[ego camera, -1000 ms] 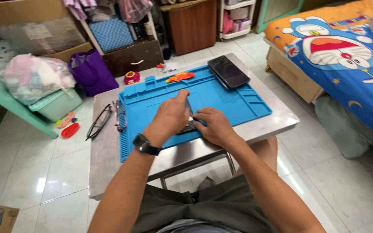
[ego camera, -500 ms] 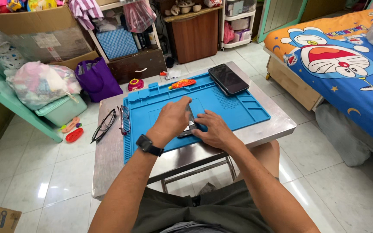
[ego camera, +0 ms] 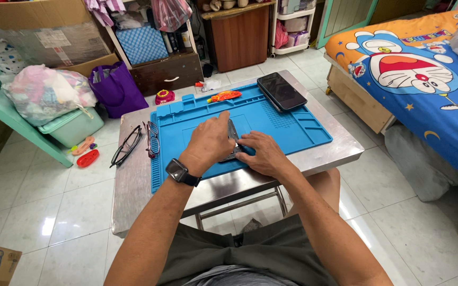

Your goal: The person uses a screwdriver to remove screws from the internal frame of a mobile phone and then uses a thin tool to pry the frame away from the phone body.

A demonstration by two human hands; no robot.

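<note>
My left hand, with a black watch on its wrist, and my right hand both rest on a small dark flat device lying on a blue work mat. The fingers of both hands press and grip it, so most of the device is hidden. The mat covers the middle of a small metal table. A black phone lies face up at the mat's far right corner. An orange tool sits at the mat's far edge.
Black glasses and a second pair lie on the table left of the mat. A bed with a cartoon-print blue and orange cover stands on the right. Bags, boxes, a purple bag and a wooden cabinet crowd the far floor.
Both hands stay on the device with only slight finger shifts. The camera view has drifted a little; nothing on the table has moved.
</note>
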